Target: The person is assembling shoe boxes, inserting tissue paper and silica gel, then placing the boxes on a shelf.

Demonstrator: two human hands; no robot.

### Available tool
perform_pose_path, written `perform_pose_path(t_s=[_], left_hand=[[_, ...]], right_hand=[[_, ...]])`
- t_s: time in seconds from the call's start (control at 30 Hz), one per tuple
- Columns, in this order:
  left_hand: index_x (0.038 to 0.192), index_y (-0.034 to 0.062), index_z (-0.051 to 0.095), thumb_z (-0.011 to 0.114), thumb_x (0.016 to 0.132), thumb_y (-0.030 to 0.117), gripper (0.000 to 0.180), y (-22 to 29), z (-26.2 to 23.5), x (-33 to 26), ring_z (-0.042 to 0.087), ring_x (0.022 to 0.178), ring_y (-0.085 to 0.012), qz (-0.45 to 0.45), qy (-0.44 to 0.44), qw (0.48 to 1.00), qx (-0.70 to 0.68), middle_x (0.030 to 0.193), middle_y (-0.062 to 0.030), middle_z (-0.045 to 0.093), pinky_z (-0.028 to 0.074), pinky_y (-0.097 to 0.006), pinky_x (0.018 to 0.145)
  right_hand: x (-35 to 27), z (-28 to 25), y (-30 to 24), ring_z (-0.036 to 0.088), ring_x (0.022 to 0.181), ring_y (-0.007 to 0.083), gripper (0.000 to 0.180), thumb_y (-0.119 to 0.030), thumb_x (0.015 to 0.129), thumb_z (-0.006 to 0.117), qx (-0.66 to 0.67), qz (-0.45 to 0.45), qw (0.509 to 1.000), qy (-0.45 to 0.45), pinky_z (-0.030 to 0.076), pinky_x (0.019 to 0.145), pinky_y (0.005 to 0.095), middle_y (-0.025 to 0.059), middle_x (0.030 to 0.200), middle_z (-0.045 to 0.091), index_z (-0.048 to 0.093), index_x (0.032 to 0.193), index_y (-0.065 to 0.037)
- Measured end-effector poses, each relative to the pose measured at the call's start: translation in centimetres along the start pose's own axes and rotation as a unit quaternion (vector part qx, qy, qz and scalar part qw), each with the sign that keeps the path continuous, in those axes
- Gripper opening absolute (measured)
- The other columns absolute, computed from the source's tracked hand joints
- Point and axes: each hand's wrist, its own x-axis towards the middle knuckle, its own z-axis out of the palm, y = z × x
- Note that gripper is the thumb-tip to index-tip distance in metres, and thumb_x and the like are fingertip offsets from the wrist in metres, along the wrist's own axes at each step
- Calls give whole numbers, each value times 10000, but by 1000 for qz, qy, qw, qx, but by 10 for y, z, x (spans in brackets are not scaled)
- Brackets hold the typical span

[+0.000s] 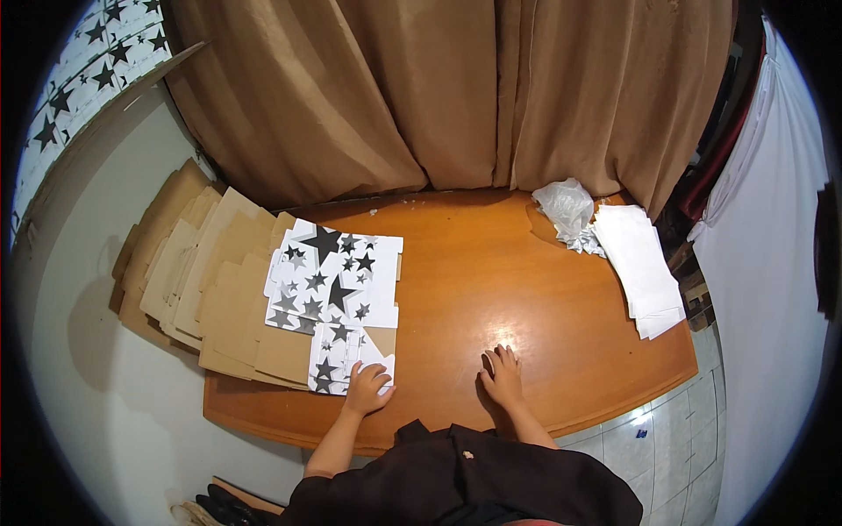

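- The left hand (367,386) lay on the near corner of a flat star-printed box blank (349,358), fingers curled over its edge — a light grip or press on the top sheet, though whether the fingertips had got under it could not be told.
- That blank sat at the near left of the round wooden table (535,289), half over a stack of plain brown cardboard blanks (219,289) that spread out past the table's left rim.
- Just beyond it lay a larger star-printed blank (333,276), white with black and grey stars, flat and unfolded.
- The right hand (502,373) rested flat on bare tabletop, fingers spread, holding nothing — well apart from the blanks.
- As a judgement: the step in hand was picking one printed blank off the pile, at its very start, since nothing was lifted or folded.
- The next move would seem to call for sliding the sheet clear of those beneath it, then bringing it to the open wood in front, where the free hand could join in.
- Far right on the table lay a stack of white paper sheets (645,272) and a crumpled bit of white plastic (566,210); brown curtains (438,88) hung behind.
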Motion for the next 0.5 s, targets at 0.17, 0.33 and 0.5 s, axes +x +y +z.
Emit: perform_pose_path(t_s=[0.17,0.33,0.5], left_hand=[[820,66,628,684,747,131,113,-2,15,-12,614,954,-241,15,19,1000,-12,906,-71,643,425,-464,877],[830,20,570,575,813,31,21,14,3,13,612,931,-305,-14,131,991,-37,947,-142,638,447,-485,861],[952,-19,473,469,921,45,71,38,-39,68,623,904,-322,-42,329,939,-95,987,-215,620,490,-366,803]], right_hand=[[-5,11,0,291,1311,379,501,-315,827,540,-67,-23,997,-7,176,1061,560,216,1399,343,476,1267,-83],[-6,11,-2,321,1293,379,487,-306,825,537,-57,-10,998,2,175,1065,547,225,1381,364,488,1254,-81],[-9,14,-4,368,1271,339,450,-272,815,560,-15,16,1000,16,189,1058,550,194,1360,400,507,1215,-70]])
